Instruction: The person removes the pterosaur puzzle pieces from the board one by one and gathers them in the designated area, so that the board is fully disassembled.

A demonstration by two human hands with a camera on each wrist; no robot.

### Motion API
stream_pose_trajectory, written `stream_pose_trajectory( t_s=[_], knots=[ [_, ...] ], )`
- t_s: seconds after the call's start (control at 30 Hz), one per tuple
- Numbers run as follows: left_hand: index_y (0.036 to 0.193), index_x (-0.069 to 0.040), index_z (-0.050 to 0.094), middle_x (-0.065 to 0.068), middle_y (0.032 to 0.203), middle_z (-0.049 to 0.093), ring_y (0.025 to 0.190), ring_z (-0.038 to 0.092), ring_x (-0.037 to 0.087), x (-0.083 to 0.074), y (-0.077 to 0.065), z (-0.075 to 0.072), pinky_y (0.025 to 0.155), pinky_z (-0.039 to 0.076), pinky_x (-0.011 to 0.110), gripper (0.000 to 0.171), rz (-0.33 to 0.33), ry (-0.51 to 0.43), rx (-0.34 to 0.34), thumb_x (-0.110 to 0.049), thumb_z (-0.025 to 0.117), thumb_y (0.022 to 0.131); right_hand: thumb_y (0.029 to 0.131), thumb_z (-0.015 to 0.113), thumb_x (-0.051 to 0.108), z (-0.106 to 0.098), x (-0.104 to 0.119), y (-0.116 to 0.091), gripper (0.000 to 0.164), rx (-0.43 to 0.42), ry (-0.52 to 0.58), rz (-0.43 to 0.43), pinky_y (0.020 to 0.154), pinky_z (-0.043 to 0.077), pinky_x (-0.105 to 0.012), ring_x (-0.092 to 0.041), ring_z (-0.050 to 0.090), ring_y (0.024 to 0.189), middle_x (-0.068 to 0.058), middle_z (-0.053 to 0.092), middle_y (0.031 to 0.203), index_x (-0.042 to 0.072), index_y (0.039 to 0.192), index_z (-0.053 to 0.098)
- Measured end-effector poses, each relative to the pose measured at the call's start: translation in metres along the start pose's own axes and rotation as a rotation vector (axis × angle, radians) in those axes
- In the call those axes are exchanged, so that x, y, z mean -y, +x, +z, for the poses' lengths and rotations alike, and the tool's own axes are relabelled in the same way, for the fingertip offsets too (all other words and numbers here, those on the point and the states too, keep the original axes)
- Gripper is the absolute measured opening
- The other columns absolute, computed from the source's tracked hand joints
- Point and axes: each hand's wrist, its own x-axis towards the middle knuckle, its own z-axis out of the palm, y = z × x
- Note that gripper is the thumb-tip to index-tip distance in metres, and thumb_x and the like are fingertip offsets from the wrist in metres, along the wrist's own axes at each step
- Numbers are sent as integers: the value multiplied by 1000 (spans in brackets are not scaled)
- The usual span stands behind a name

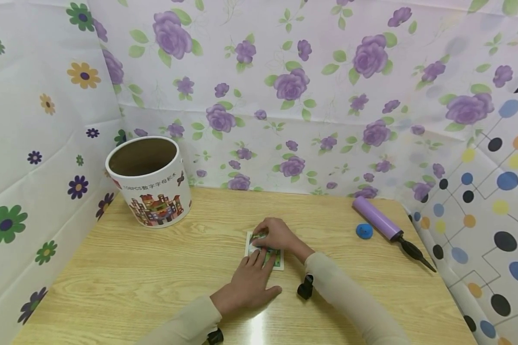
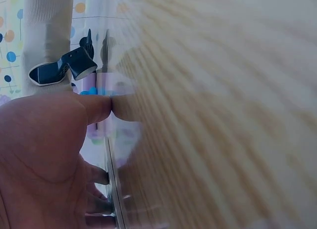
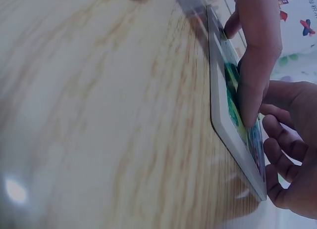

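A small flat board (image 1: 278, 264) with a white border and a colourful, mostly green picture lies on the table. My left hand (image 1: 251, 282) rests its straight fingers on the board's near part, with the thumb spread out over the table. Bent over the far left part of the same board, my right hand (image 1: 278, 235) brings its fingertips down to the picture. In the right wrist view, the curled right fingers (image 3: 285, 142) are close to the board's surface, beside a straight left finger (image 3: 257, 66). Whether they pinch a small piece is hidden.
A large white bucket (image 1: 157, 203) with printed buildings stands at the back left. On the right are a small round blue object (image 1: 364, 231) and a purple hand pump (image 1: 377, 218) with a black nozzle. Patterned cloths (image 1: 259, 115) hang behind and at both sides of the wooden table (image 1: 155, 273).
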Motion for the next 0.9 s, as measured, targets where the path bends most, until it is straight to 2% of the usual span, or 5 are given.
stream_pose_trajectory(
  t_s=[0.3,0.47,0.73,0.9],
  knots=[
    [160,-10,34,23,164,28,150,29,39,5,6,0,112,34,58,87,-3,7,-10,-67,50,97,89,82,31,0,0,-1,20,-10,63,31,85,55,-36,-12,66,93,4,71,103,17,104,79],
    [159,-9,35,24,163,30,149,30,40,5,7,-2,112,34,59,87,3,-8,-16,-67,52,96,89,81,30,0,-1,-1,20,-15,77,28,88,56,-36,-13,69,97,4,73,107,17,105,78],
    [159,-10,36,23,164,30,148,30,38,4,7,-4,113,33,58,87,-5,-19,-11,-67,52,95,91,80,32,-1,-2,1,18,-24,57,50,85,56,-33,-7,67,92,8,75,104,21,105,80],
    [159,-9,35,24,164,28,149,29,40,4,7,-2,112,33,60,87,-5,-36,-15,-66,53,95,92,78,30,-3,1,1,20,5,53,63,86,57,-33,-10,68,95,5,75,111,19,109,80]
  ],
)
